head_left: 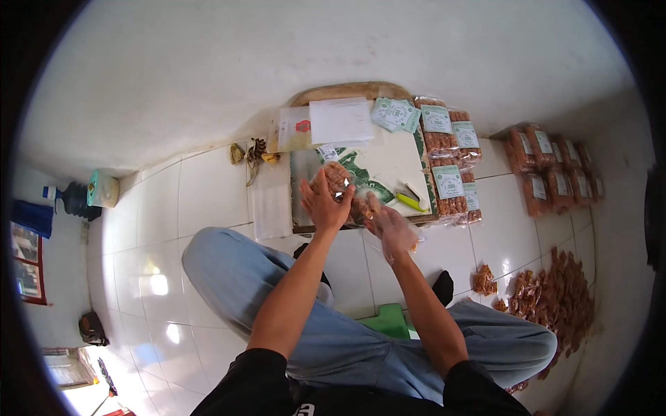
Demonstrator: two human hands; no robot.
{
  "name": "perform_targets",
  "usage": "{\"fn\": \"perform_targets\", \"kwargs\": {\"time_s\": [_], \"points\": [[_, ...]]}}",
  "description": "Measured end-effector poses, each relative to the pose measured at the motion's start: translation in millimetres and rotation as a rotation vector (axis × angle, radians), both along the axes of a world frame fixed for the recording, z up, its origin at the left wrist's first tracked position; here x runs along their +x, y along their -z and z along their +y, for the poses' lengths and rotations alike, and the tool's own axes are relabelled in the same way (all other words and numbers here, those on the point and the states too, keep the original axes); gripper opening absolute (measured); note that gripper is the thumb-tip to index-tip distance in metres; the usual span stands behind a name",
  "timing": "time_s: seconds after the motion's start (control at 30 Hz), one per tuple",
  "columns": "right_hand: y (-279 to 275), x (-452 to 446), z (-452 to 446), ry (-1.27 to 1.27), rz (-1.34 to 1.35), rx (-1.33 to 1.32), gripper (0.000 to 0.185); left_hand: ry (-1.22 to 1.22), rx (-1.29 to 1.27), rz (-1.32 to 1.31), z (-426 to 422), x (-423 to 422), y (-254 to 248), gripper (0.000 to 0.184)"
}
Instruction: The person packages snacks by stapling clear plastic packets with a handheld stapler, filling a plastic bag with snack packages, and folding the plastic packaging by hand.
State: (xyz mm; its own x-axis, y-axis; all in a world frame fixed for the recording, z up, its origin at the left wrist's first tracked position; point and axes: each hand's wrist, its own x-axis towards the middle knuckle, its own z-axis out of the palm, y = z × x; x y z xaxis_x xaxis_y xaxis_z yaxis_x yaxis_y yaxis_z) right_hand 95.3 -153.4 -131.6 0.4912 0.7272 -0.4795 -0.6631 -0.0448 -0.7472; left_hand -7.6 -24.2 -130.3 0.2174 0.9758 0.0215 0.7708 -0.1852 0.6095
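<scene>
My left hand (323,209) curves round a clear packet of brown snacks (336,173), its thumb and fingers on the packet's sides. My right hand (393,234) is partly covered by a crinkled clear plastic bag and closes on another small snack packet (366,204). The two packets are close together over the near edge of a low table with a white and green top (381,163). Just right of the hands, a yellow-green cutter (411,202) lies on the tabletop. Film glare partly hides the right fingers.
White paper sheets (340,121) and printed green labels (397,114) lie at the table's back. Labelled snack packs (449,184) stand along its right side, with more packs (555,170) by the wall. Loose small packets (555,295) are heaped on the floor. Bananas (269,157) lie left.
</scene>
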Motion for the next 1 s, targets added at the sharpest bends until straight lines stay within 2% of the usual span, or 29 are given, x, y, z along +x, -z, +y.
{"fn": "perform_targets", "kwargs": {"time_s": [0.03,0.07,0.13,0.17,0.23,0.27,0.33,0.37,0.43,0.57,0.67,0.7,0.77,0.83,0.93,1.0], "points": [[4,4,-2,-0.016,-0.014,0.116,0.049,0.006,-0.005,0.005,0,0,0,0.095],[8,8,-6,-0.022,-0.012,0.116,0.049,0.001,-0.005,0.007,0,1,0,0.095],[2,14,-13,-0.250,-0.229,0.215,0.051,-0.024,0.042,0.012,-1,3,1,0.094],[0,16,-14,-0.252,-0.228,0.213,0.051,-0.026,0.040,0.012,-1,3,2,0.094],[-9,17,-12,-0.413,-0.561,0.173,0.059,-0.028,0.024,0.005,-2,4,4,0.095],[-15,18,-12,-0.410,-0.561,0.173,0.059,-0.026,0.025,0.005,-2,4,4,0.095],[-49,12,-8,-0.510,-0.828,-0.255,0.062,-0.012,0.033,-0.002,-1,3,3,0.095],[-47,10,-6,-0.508,-0.828,-0.253,0.062,-0.011,0.036,-0.001,-1,2,2,0.095],[-42,8,-1,-0.476,-1.320,-0.508,0.061,-0.004,-0.012,-0.007,0,1,-1,0.097],[-25,6,1,-0.489,-1.253,-0.541,0.056,-0.013,-0.001,0.013,-1,2,0,0.096],[47,8,8,-0.218,-0.622,0.061,0.052,-0.008,-0.010,0.008,-2,2,-6,0.104],[47,6,12,-0.125,-0.405,0.251,0.051,0.004,-0.008,0.010,-4,2,-11,0.110],[46,7,12,-0.028,-0.183,0.439,0.050,0.018,-0.002,0.014,-5,2,-17,0.116],[-36,-1,8,-0.223,-0.951,-0.397,0.049,0.019,0.012,-0.020,-5,2,-15,0.129],[5,6,12,-0.107,-1.047,-0.249,0.046,0.021,-0.022,0.073,-7,4,-25,0.131],[19,9,13,-0.096,-1.087,-0.254,0.044,0.022,0.037,0.173,-10,6,-31,0.130]]}}
